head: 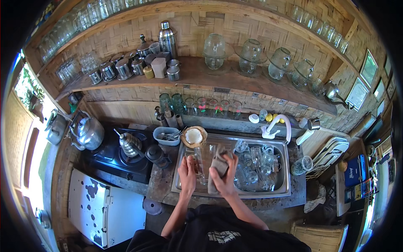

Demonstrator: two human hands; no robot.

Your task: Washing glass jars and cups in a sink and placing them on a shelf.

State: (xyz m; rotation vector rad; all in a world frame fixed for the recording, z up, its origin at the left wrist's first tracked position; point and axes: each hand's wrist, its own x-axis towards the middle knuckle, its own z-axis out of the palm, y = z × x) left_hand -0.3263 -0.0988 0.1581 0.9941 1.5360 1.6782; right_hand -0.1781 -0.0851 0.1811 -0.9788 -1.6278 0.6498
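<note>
My left hand is held upright over the drainboard side of the steel sink, its fingers against a tall clear glass; how firmly it grips cannot be seen. A grey-brown cloth is bunched in my right hand, just right of that glass. Many clear glasses and mugs lie jumbled in the basin to the right. An opened coconut half, white inside, sits behind the drainboard beside a blue-grey plastic tub of cutlery.
A black gas stove at left bears a gooseneck kettle; a French press stands beside it. A white curved faucet rises behind the basin. A glass jar stands right of the sink. Wooden shelves hold glassware above.
</note>
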